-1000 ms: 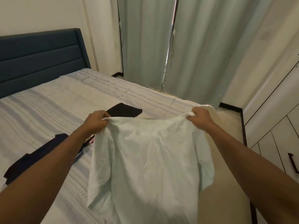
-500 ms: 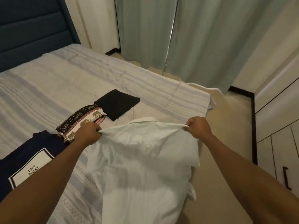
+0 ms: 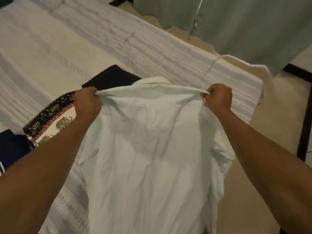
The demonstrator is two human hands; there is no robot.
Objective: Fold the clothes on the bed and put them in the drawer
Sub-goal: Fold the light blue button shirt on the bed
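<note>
A white collared shirt (image 3: pixel 150 149) hangs spread out in front of me over the bed's near corner, back side toward me. My left hand (image 3: pixel 87 102) grips its left shoulder and my right hand (image 3: pixel 218 97) grips its right shoulder, both fists closed on the fabric. Behind the shirt on the bed (image 3: pixel 50 48) lie a folded black garment (image 3: pixel 111 77) and a folded elephant-print cloth (image 3: pixel 52 120). A dark navy garment (image 3: pixel 11 146) shows at the left edge.
Pale green curtains (image 3: pixel 236 22) hang beyond the bed's far side. Beige floor (image 3: pixel 278 107) runs along the right of the bed, bounded by a dark strip (image 3: pixel 303 115) at the right edge. No drawer is in view.
My view has tilted down and closer to the bed. The shirt has come lower toward the bed, still held by both shoulders; the headboard and wardrobe have left the view.
</note>
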